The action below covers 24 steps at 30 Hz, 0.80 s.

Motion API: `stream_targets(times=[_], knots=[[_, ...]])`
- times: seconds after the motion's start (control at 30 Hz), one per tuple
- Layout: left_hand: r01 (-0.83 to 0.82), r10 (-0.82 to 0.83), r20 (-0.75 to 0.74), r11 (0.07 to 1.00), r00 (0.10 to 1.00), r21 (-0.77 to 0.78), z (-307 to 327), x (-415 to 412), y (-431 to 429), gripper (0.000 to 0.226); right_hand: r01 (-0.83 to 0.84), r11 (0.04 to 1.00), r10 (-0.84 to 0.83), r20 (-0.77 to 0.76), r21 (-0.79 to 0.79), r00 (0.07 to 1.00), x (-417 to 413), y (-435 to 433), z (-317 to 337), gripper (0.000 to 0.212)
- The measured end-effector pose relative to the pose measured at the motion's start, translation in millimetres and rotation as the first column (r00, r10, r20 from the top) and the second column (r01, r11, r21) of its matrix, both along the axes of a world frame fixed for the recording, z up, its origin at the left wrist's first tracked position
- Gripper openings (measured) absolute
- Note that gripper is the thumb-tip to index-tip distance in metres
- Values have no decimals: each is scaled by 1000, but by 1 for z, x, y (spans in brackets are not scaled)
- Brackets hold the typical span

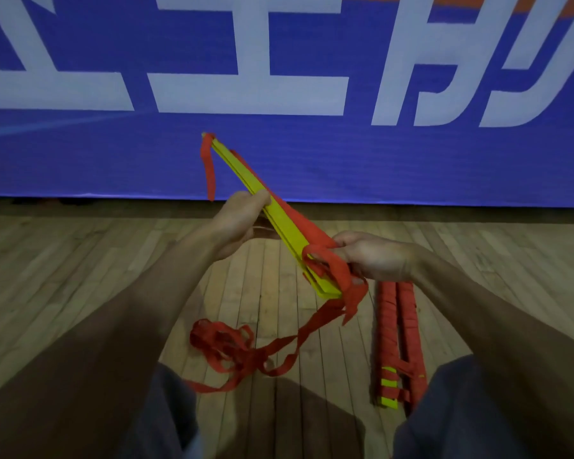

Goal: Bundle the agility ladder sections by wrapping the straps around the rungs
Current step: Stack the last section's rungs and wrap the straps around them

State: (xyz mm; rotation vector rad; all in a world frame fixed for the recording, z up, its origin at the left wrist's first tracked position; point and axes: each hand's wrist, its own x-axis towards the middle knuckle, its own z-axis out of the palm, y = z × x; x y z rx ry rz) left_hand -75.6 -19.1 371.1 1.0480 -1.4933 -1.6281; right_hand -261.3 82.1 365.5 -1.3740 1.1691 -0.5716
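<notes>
Up and to the left of the wrapped bundle [398,336] lying on the wooden floor [80,260], the stack of yellow rungs [287,231] is held in the air. Its long axis runs diagonally: the near end sits just above the bundle's far end, and the far end points up and leftward, away from the person. The left hand [236,220] grips the stack at its middle, thumb on top and fingers curled underneath. The right hand [375,256], directly above the bundle, closes round the red straps [332,266] looped at the near end. A short strap tail dangles from the far tip. Left of the bundle, a loose strap heap [226,342] lies tangled on the floor.
</notes>
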Motion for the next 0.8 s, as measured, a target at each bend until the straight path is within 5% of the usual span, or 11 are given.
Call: stream_targets(times=[0.13,0.23,0.5,0.63,0.7,0.8], knots=[[-110,150,-128,955,980,275,-4,2,-7,23,160,987,-153,243,-7,958,-7,-2,5,18],[-172,287,-216,885,933,433,-7,0,-12,22,281,960,-266,401,23,877,-6,-9,10,34],[-140,360,-227,755,905,640,-17,-4,-11,6,656,722,-574,339,-220,746,8,-29,4,25],[-157,454,-262,697,852,700,-11,-12,-2,26,609,793,-490,622,26,611,18,-28,20,20],[-146,464,-272,684,843,714,-8,-13,3,31,568,814,-396,599,-122,696,22,-22,26,16],[-147,442,-255,693,860,706,-7,-14,9,33,459,739,-404,221,-493,888,29,-21,20,23]])
